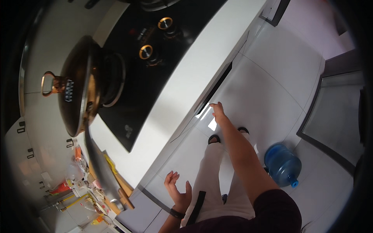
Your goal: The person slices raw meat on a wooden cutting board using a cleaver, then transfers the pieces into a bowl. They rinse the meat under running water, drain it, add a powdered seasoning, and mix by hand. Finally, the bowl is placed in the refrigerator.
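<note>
My left hand (177,189), with a dark band on its wrist, hangs in the air beside the counter's edge, its fingers apart and holding nothing. Farther right, my right hand (218,112) reaches out over the floor near the cabinet front, with nothing seen in it. A wok (94,96) with a domed glass lid (75,84) and a copper-coloured lid handle sits on the burner of a black gas hob (137,84). Its long handle (100,163) extends over the counter. Two gold-rimmed control knobs (146,52) stand on the hob.
The white countertop (180,84) runs diagonally past the hob. A wooden board (121,182) and assorted packages lie at its lower left end. On the tiled floor, a blue water jug (282,164) lies at the right, near a grey-framed glass door (332,110).
</note>
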{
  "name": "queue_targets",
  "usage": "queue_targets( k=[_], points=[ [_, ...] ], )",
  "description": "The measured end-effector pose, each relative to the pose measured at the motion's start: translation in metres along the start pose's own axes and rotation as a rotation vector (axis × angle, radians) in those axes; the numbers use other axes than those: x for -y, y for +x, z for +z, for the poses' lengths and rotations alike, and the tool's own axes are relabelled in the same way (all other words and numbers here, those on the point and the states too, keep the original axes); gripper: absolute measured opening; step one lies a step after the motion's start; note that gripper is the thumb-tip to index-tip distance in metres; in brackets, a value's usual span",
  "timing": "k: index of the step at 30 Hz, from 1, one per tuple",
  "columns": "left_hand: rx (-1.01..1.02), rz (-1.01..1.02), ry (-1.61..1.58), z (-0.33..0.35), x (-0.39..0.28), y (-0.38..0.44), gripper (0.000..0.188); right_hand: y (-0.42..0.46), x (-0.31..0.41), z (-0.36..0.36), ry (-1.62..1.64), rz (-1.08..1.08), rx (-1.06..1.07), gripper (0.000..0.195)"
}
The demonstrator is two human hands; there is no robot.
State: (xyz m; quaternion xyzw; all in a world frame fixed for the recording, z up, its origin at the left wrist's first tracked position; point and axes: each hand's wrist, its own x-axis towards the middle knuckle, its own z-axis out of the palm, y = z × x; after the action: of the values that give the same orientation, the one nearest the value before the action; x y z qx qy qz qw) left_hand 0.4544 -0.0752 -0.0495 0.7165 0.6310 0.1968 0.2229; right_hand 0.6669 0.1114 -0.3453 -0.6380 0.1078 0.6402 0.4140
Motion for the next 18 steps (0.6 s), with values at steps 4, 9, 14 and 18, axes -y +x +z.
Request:
queue_targets(
  k=[4, 9, 14, 18],
  points=[
    [0.047, -0.103, -0.074, 0.042, 0.001, -0.013, 0.050, 0.026, -0.001, 0.020, 0.114, -0.020, 0.100, 0.078],
    [0.046, -0.133, -0.049, 0.062, -0.002, -0.016, 0.052, 0.047, 0.002, 0.019, 0.142, -0.035, 0.201, 0.025],
    [0.081, -0.174, -0.015, 0.062, -0.018, -0.018, 0.050, 0.050, -0.007, 0.010, 0.143, -0.074, 0.236, 0.028],
    [0.119, -0.189, -0.033, 0.061, -0.021, -0.022, 0.052, 0.039, -0.014, -0.010, 0.182, -0.099, 0.229, 0.033]
  ],
)
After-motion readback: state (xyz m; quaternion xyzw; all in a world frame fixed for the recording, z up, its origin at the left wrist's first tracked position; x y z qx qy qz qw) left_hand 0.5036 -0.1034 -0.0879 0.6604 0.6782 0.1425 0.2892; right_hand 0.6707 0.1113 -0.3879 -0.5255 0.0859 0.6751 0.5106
